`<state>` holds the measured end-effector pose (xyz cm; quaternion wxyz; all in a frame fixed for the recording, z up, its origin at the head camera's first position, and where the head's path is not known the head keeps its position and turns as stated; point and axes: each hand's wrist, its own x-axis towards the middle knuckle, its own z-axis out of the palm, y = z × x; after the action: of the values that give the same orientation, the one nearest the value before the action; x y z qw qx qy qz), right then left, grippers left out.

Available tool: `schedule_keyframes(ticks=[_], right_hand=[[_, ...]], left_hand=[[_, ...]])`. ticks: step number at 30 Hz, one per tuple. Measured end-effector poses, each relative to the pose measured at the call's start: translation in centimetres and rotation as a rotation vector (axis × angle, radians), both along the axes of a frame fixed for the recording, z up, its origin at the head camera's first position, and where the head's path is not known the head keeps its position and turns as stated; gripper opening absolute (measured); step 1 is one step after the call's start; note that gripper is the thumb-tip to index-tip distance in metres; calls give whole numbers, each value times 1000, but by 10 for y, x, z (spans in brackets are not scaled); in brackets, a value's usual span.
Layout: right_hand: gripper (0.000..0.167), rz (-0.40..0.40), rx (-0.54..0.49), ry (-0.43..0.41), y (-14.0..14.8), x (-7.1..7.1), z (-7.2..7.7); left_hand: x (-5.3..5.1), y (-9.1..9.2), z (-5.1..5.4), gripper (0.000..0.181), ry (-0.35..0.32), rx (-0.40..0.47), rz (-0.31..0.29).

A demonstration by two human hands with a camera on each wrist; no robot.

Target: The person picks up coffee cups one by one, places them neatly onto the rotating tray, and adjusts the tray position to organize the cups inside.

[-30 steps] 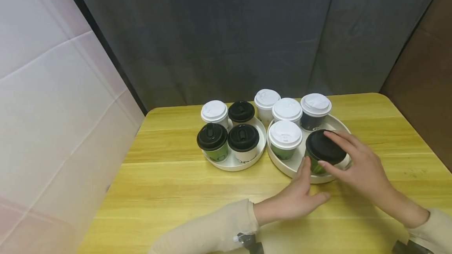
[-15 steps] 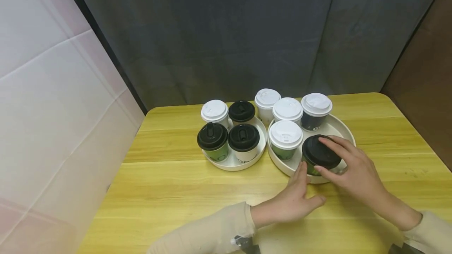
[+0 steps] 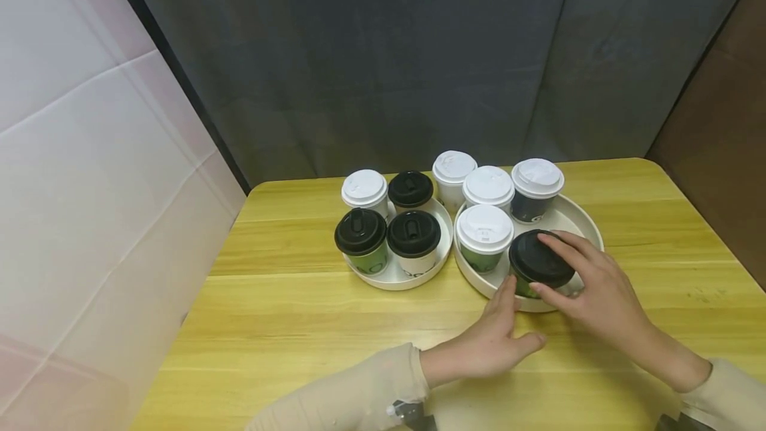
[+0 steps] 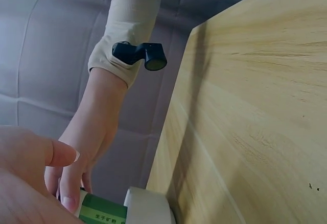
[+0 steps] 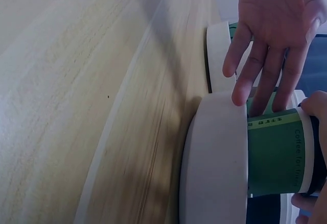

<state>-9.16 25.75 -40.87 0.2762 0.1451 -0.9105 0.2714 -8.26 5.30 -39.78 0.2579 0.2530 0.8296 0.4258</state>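
Observation:
My right hand grips a green paper coffee cup by its black lid, with fingers and thumb round it. The cup stands upright at the front of the larger round white tray. My left hand is held with straight fingers at the cup's left side; its fingertips appear to touch the wall. Beside it stands a white-lidded green cup. Further back on that tray are another white-lidded cup and a dark cup with a white lid.
On the left, a smaller round white tray carries several lidded cups, among them a black-lidded green one. A white cup is at the back between the trays. The wooden table ends at a dark curtain.
The black-lidded green cup has shifted slightly left and toward me and stands straighter, with my right hand still on it. My left hand has moved slightly left along with it.

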Motion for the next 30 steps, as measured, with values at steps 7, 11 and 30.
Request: schedule_keyframes(ticks=[7, 11, 30], right_hand=[[86, 22, 30, 12, 1, -2, 1], [90, 23, 63, 17, 2, -1, 2], [94, -4, 123, -26, 54, 17, -24]], left_hand=[[-1, -2, -1, 90, 11, -6, 0], [0, -4, -2, 89, 15, 6, -4], [11, -6, -15, 58, 775, -227, -262]])
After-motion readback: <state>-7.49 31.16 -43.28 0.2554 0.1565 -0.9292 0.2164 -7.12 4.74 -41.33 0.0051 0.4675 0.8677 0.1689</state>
